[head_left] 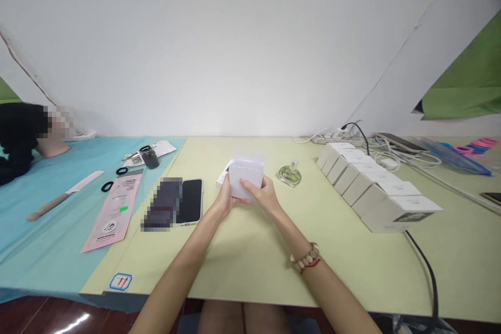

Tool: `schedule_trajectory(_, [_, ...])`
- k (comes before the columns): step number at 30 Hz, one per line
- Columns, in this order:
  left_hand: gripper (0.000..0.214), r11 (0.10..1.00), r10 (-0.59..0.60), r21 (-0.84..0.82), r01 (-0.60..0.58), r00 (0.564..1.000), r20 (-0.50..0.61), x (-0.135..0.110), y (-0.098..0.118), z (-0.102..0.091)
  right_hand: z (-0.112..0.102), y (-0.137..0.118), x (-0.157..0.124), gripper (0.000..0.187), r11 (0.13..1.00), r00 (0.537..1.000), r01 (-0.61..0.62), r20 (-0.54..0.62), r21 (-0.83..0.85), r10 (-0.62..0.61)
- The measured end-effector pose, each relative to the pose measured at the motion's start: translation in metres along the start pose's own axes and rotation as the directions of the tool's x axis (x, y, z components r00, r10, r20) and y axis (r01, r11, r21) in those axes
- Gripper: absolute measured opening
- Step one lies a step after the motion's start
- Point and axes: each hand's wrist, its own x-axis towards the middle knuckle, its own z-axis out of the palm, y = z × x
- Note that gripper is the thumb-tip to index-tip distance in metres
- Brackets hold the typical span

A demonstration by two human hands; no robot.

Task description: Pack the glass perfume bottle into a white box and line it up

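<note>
Both my hands hold a small white open box (pixel 246 175) just above the pale green table (pixel 250 266). My left hand (pixel 226 199) grips its left side and underside. My right hand (pixel 264 194) closes on the right side, thumb across the front face, with a bead bracelet at the wrist. A flat white piece (pixel 222 176) lies on the table behind the box, partly hidden by it. A glass perfume bottle (pixel 290 174) stands just right of my right hand.
A black phone (pixel 190 200) lies left of my hands. A row of white boxes (pixel 368 185) runs along the right, with cables and a power strip (pixel 332 138) behind. On the blue cloth at left are a pink packet (pixel 113 213), a knife (pixel 62 196), black rings and a small jar (pixel 149 156). Another person sits at far left.
</note>
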Motion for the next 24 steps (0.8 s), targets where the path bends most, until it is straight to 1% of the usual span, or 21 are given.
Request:
schedule_trajectory(2, [0.055,0.997,0.04,0.066,-0.038,0.999,-0.029,0.002,0.001,-0.002,0.0,-0.001,0.0,0.042,1.0,0.998,0.014,-0.057,-0.015,-0.015])
schedule_trajectory(4, [0.056,0.978,0.112,0.184,-0.094,0.99,-0.089,0.005,0.002,-0.006,-0.003,-0.001,0.002,0.044,0.999,0.992,0.03,-0.124,-0.037,-0.035])
schedule_trajectory(5, [0.054,0.945,0.194,0.292,-0.149,0.972,-0.131,0.006,0.002,-0.009,-0.004,-0.001,0.004,0.044,0.998,0.985,0.044,-0.164,-0.045,-0.051])
schedule_trajectory(6, [0.052,0.872,0.314,0.439,-0.217,0.936,-0.16,0.008,0.002,-0.013,-0.007,-0.001,0.005,0.045,0.997,0.976,0.064,-0.207,-0.049,-0.073])
schedule_trajectory(7, [0.048,0.743,0.458,0.607,-0.282,0.876,-0.154,0.009,0.001,-0.017,-0.009,-0.001,0.008,0.046,0.995,0.962,0.091,-0.252,-0.052,-0.101])
schedule_trajectory(8, [0.045,0.565,0.591,0.76,-0.323,0.801,-0.099,0.011,-0.001,-0.021,-0.012,-0.001,0.01,0.047,0.991,0.946,0.123,-0.295,-0.056,-0.134])
schedule_trajectory(9, [0.045,0.378,0.674,0.863,-0.334,0.739,-0.009,0.013,-0.004,-0.025,-0.016,-0.001,0.012,0.049,0.987,0.93,0.151,-0.331,-0.06,-0.162])
schedule_trajectory(10, [0.049,0.231,0.697,0.917,-0.325,0.713,0.077,0.015,-0.009,-0.028,-0.019,0.0,0.015,0.051,0.985,0.917,0.165,-0.358,-0.059,-0.175])
schedule_trajectory(11, [0.056,0.143,0.678,0.941,-0.306,0.723,0.132,0.017,-0.013,-0.03,-0.022,0.001,0.017,0.054,0.985,0.91,0.166,-0.376,-0.053,-0.174])
schedule_trajectory(12, [0.065,0.111,0.639,0.952,-0.284,0.754,0.151,0.02,-0.019,-0.032,-0.025,0.003,0.019,0.056,0.987,0.908,0.157,-0.387,-0.043,-0.161])
schedule_trajectory(13, [0.074,0.097,0.601,0.96,-0.263,0.784,0.154,0.023,-0.024,-0.033,-0.029,0.005,0.021,0.058,0.989,0.908,0.145,-0.394,-0.026,-0.144])
schedule_trajectory(14, [0.079,0.076,0.575,0.968,-0.238,0.804,0.153,0.025,-0.028,-0.034,-0.032,0.007,0.023,0.059,0.99,0.906,0.141,-0.401,-0.009,-0.133])
schedule_trajectory(15, [0.079,0.04,0.57,0.976,-0.213,0.807,0.153,0.027,-0.032,-0.034,-0.035,0.01,0.026,0.059,0.989,0.899,0.148,-0.417,-0.002,-0.135])
schedule_trajectory(16, [0.076,0.003,0.582,0.983,-0.184,0.799,0.148,0.029,-0.034,-0.034,-0.037,0.013,0.028,0.057,0.987,0.884,0.163,-0.444,-0.007,-0.149])
schedule_trajectory(18, [0.07,-0.046,0.633,0.992,-0.118,0.765,0.12,0.031,-0.035,-0.035,-0.042,0.018,0.032,0.054,0.982,0.847,0.184,-0.503,-0.029,-0.174])
schedule_trajectory(19, [0.07,-0.046,0.653,0.995,-0.087,0.751,0.096,0.031,-0.034,-0.035,-0.044,0.02,0.034,0.053,0.982,0.833,0.184,-0.526,-0.034,-0.175])
schedule_trajectory(20, [0.071,-0.032,0.661,0.998,-0.063,0.747,0.068,0.031,-0.033,-0.036,-0.045,0.021,0.035,0.053,0.984,0.827,0.177,-0.538,-0.031,-0.165])
schedule_trajectory(22, [0.072,0.026,0.648,0.999,-0.039,0.761,0.012,0.03,-0.027,-0.038,-0.046,0.021,0.037,0.053,0.987,0.837,0.161,-0.532,0.012,-0.13])
schedule_trajectory(23, [0.072,0.079,0.634,0.996,-0.046,0.773,-0.015,0.029,-0.024,-0.039,-0.047,0.02,0.037,0.053,0.986,0.847,0.159,-0.519,0.046,-0.112])
schedule_trajectory(24, [0.073,0.168,0.612,0.983,-0.072,0.79,-0.047,0.028,-0.019,-0.039,-0.047,0.019,0.037,0.052,0.983,0.858,0.163,-0.504,0.085,-0.098])
